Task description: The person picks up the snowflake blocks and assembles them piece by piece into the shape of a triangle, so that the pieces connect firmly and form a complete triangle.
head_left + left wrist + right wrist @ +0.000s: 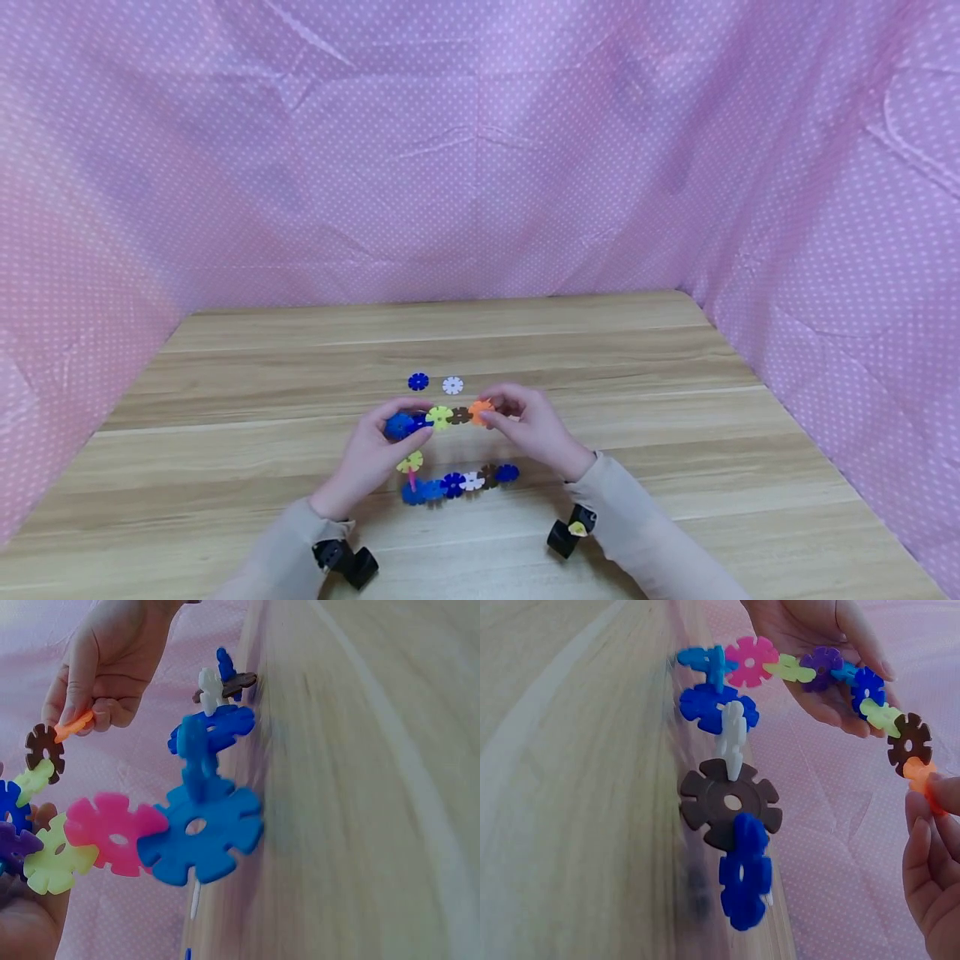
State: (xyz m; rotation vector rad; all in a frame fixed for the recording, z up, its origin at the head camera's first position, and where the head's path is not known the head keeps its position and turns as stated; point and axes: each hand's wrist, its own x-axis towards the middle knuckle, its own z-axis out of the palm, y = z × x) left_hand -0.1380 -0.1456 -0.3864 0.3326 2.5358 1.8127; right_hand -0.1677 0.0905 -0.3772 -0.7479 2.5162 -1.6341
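Observation:
A chain of interlocking plastic snowflake discs bends in a U, its lower row resting on the table. My left hand point(375, 458) grips the raised upper row near its blue discs point(868, 690) and a purple disc point(821, 669). At the other end of that row, my right hand point(536, 425) pinches an orange disc point(921, 780), which meets a brown disc point(45, 754). A yellow-green disc point(439, 417) sits beside the brown one. A pink disc point(116, 834) links down to the light blue disc point(202, 836). The lower row ends in a dark blue disc point(507, 472).
Two loose discs, one dark blue point(417, 382) and one white point(452, 385), lie on the wooden table point(600, 350) beyond my hands. Pink dotted cloth point(480, 167) hangs around the back and sides. Black wrist cameras point(348, 562) sit under both sleeves.

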